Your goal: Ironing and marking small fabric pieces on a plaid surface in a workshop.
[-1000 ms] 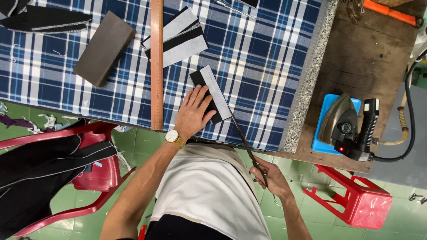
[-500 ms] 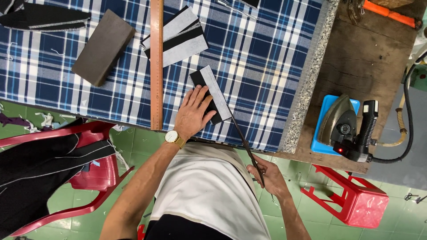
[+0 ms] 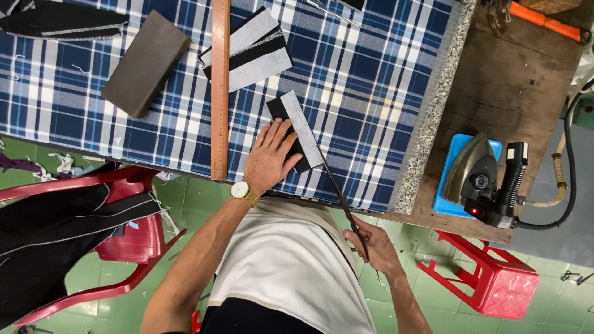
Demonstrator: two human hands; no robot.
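My left hand (image 3: 270, 158) lies flat, fingers spread, on a small black fabric piece with a grey-white strip (image 3: 299, 127) on the blue plaid table cover (image 3: 365, 80). A gold wristwatch (image 3: 243, 193) is on that wrist. My right hand (image 3: 375, 244), below the table edge, grips the handles of long dark scissors (image 3: 342, 201). Their blades reach up to the lower right end of the fabric piece.
A long wooden ruler (image 3: 220, 86) lies upright left of my hand. Beyond it lie a dark grey block (image 3: 146, 62) and stacked black and grey strips (image 3: 250, 49). A steam iron (image 3: 479, 176) rests on a blue pad, right. Red plastic stools (image 3: 495, 281) stand on the green floor.
My right hand with the scissors has shifted very slightly; the left hand stays pressed on the fabric piece.
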